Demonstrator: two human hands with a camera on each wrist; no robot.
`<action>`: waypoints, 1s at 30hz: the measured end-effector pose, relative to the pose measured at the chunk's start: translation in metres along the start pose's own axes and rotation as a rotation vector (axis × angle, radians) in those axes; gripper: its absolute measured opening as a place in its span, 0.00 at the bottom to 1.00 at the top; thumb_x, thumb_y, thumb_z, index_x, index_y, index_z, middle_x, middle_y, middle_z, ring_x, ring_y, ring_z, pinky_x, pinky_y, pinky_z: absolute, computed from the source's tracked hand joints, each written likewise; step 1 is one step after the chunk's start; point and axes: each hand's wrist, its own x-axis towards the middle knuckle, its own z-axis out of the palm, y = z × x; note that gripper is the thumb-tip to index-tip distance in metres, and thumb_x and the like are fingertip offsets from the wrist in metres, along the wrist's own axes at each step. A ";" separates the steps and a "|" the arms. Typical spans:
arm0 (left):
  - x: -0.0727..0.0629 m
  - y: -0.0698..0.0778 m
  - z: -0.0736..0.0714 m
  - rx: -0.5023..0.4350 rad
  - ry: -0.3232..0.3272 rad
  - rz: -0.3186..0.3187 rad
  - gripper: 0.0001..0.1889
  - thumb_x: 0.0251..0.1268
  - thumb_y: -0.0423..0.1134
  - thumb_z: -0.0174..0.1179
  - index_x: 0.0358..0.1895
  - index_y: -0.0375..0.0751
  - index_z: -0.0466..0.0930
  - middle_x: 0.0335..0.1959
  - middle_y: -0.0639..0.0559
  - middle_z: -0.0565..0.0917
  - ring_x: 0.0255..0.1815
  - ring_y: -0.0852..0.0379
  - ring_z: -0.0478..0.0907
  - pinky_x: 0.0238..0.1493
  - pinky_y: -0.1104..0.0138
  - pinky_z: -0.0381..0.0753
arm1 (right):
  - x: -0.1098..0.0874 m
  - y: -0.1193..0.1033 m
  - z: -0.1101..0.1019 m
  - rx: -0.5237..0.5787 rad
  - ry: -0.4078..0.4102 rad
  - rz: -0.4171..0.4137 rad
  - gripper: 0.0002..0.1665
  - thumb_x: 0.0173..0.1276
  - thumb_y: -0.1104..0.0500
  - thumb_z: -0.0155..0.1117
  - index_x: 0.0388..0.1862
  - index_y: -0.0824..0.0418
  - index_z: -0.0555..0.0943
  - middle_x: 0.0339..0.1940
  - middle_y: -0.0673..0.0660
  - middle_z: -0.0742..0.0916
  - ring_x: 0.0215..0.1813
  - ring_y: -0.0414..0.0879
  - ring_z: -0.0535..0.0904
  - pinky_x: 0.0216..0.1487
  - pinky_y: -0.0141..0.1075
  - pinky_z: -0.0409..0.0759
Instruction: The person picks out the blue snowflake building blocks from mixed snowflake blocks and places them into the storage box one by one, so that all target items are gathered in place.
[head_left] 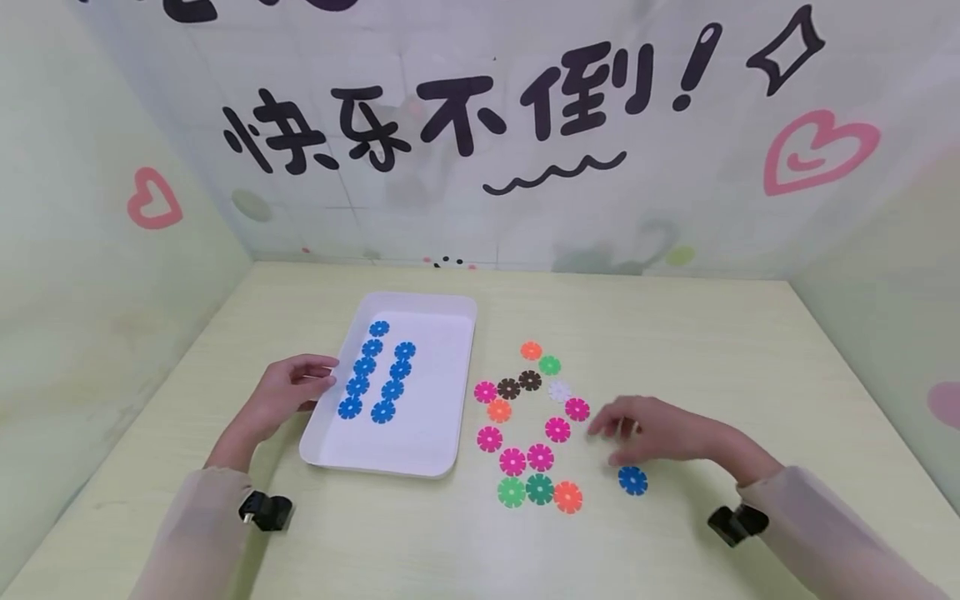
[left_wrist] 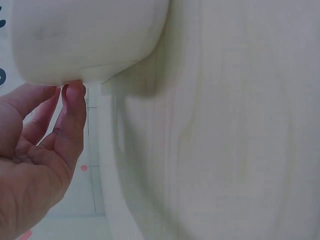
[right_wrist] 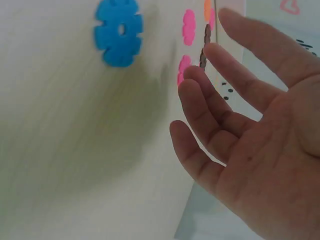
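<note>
My left hand is at the left side of a white tray, its fingertips touching the tray's edge. In the left wrist view, the relaxed fingers of that hand meet the tray's outer wall. Inside the tray, blue snowflake discs form two slanting rows. Over the table on the right hovers my right hand, holding nothing, with fingers loosely bent. A single blue snowflake disc lies just below it on the table, also visible in the right wrist view as a blue disc apart from the fingers.
Between the tray and my right hand lie several loose discs, among them a pink disc, a dark brown disc, a white disc and a dark green disc. Printed walls border the table's back and sides.
</note>
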 end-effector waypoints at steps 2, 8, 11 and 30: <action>0.000 0.001 -0.001 0.003 -0.012 0.002 0.29 0.59 0.52 0.60 0.59 0.36 0.69 0.48 0.39 0.74 0.42 0.49 0.76 0.39 0.64 0.81 | -0.012 0.008 0.003 0.033 -0.028 0.001 0.19 0.55 0.54 0.69 0.45 0.56 0.79 0.40 0.53 0.77 0.42 0.50 0.70 0.40 0.33 0.74; -0.001 0.005 0.000 0.018 -0.003 -0.010 0.24 0.63 0.43 0.58 0.59 0.34 0.69 0.47 0.39 0.75 0.41 0.50 0.76 0.38 0.63 0.81 | -0.029 0.021 0.012 0.029 -0.002 0.020 0.19 0.51 0.54 0.73 0.41 0.53 0.78 0.36 0.53 0.73 0.40 0.47 0.67 0.38 0.31 0.71; -0.001 0.005 0.000 0.024 0.001 -0.020 0.24 0.63 0.43 0.58 0.59 0.35 0.69 0.47 0.40 0.75 0.41 0.50 0.76 0.39 0.63 0.81 | -0.030 0.024 0.016 -0.001 0.024 0.050 0.20 0.49 0.54 0.74 0.40 0.52 0.77 0.36 0.52 0.72 0.40 0.47 0.66 0.38 0.31 0.71; -0.001 0.005 -0.002 0.029 -0.014 -0.002 0.24 0.64 0.43 0.57 0.60 0.35 0.68 0.48 0.38 0.74 0.43 0.47 0.76 0.39 0.63 0.81 | -0.031 0.029 0.019 0.104 0.035 -0.089 0.13 0.54 0.65 0.69 0.30 0.58 0.71 0.27 0.51 0.76 0.31 0.43 0.72 0.31 0.31 0.74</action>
